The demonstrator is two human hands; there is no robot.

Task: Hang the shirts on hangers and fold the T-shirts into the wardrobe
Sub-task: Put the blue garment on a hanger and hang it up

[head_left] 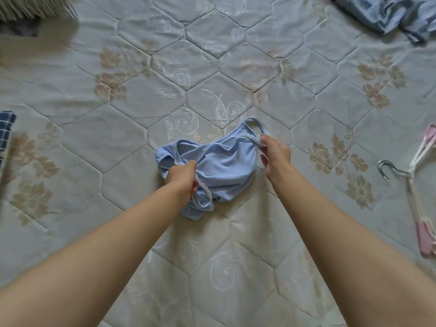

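A quilted pale grey mattress (212, 67) with floral stitching fills the view. At its centre lies a crumpled light blue ribbed garment with white trim (219, 168). The left hand (182, 182) grips its near edge, fingers curled round the cloth. The right hand (274, 153) pinches a strap. A pink-and-white hanger with metal hook (415, 175) lies at right; bunched blue fabric (396, 15) sits top right; checked navy cloth (6, 128) at left edge.

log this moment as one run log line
left hand: grips top | right hand: pinches strap | top: bunched on mattress | hangers: right, untouched
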